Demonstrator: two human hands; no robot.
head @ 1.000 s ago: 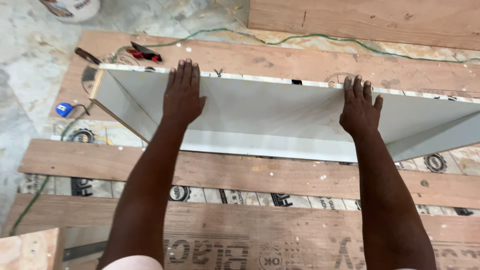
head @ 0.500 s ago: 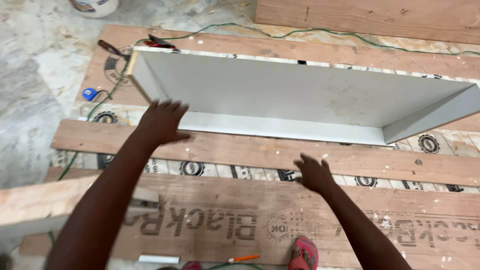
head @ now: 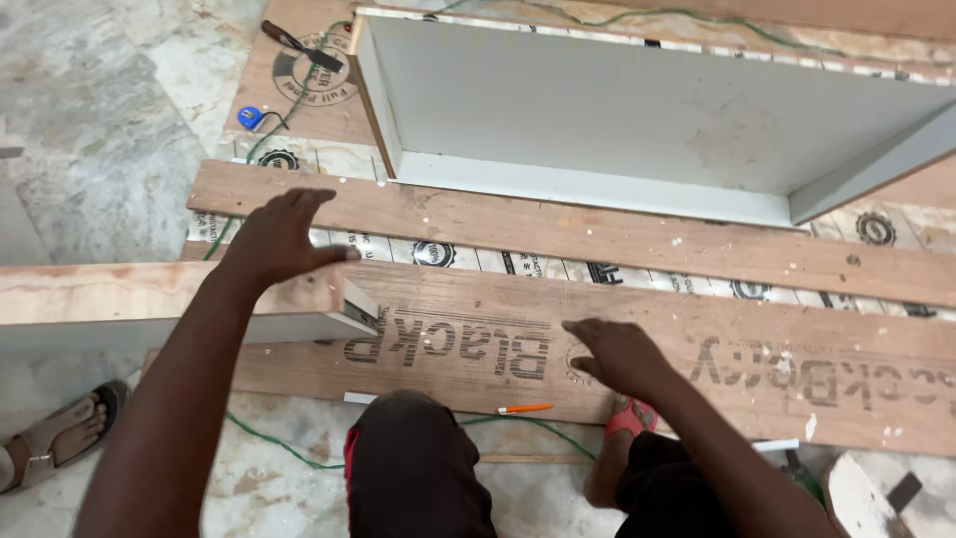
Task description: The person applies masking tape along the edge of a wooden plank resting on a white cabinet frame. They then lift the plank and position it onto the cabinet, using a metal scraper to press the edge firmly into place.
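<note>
I saw the left hand (head: 282,237) spread flat, fingers open, pressing down on the end of a laminated board (head: 169,304) that reached in from the left, its plywood edge up and its pale face to the side. That palm-down hold seemed meant to steady the board where its end overlapped the wide printed plywood sheet (head: 757,369), not to lift it. The right hand (head: 619,356) rested on that sheet with loose, open fingers, gripping nothing (probably bracing the crouch). An orange pencil (head: 524,408) lay just below it at the sheet's near edge, within easy reach. Farther off, a grey open-fronted panel box (head: 637,120) lay across the wooden plank (head: 558,234), untouched. A sandalled foot (head: 55,438) stood at the left.
</note>
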